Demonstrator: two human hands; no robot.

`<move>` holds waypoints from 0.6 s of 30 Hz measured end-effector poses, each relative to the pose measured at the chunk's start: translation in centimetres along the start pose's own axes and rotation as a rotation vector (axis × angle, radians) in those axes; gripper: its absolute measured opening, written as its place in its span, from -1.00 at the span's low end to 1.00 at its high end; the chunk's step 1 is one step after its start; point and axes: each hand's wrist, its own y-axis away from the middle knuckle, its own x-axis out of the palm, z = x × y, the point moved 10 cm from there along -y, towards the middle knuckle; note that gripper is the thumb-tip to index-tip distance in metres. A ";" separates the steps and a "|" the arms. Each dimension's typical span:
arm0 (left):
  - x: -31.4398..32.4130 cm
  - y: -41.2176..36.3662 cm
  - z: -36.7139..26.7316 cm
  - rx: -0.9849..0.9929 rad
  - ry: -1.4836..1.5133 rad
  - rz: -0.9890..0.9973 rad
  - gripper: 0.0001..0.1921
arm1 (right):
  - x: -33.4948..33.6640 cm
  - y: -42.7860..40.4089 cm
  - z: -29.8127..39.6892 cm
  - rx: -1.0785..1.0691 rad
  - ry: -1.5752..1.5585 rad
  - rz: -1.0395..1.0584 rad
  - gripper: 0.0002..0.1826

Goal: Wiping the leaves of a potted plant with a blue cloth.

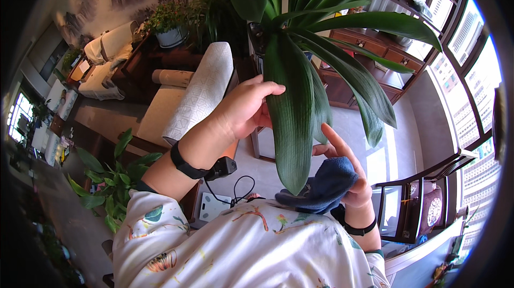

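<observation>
A large plant with broad, strap-shaped green leaves (333, 39) stands in front of me. One wide leaf (290, 115) hangs down toward my chest. My left hand (249, 105) pinches its left edge, thumb on the upper face and the other fingers partly hidden behind. Bunched in my right hand (359, 187) is a dark blue cloth (331, 185), close to the leaf's lower right side. The right index finger points upward beside the leaf. The leaf's tip overlaps part of the cloth, so I cannot tell whether they touch.
To the left are a sofa armrest with a pale patterned cover (200, 91) and a leafy plant (114, 179). A black device (223, 167) with a cable sits below my left forearm. A wooden cabinet (361, 43) stands behind the leaves, a wooden chair (401, 211) at right.
</observation>
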 end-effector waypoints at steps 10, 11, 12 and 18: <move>-3.2 -3.7 -2.3 0.044 -0.136 -0.108 -0.87 | 0.9 -2.3 1.4 0.173 -0.421 0.187 0.15; -3.1 -3.8 -2.4 0.045 -0.133 -0.108 -0.87 | 0.0 -2.7 1.4 0.191 -0.466 0.100 0.08; -2.7 -3.8 -2.2 0.041 -0.180 -0.081 -0.85 | -1.1 -3.0 1.2 0.211 -0.505 -0.009 -0.11; -0.2 -3.6 -2.2 0.018 -0.262 -0.015 -0.69 | -3.1 -5.7 0.2 0.299 -0.357 -0.294 -0.60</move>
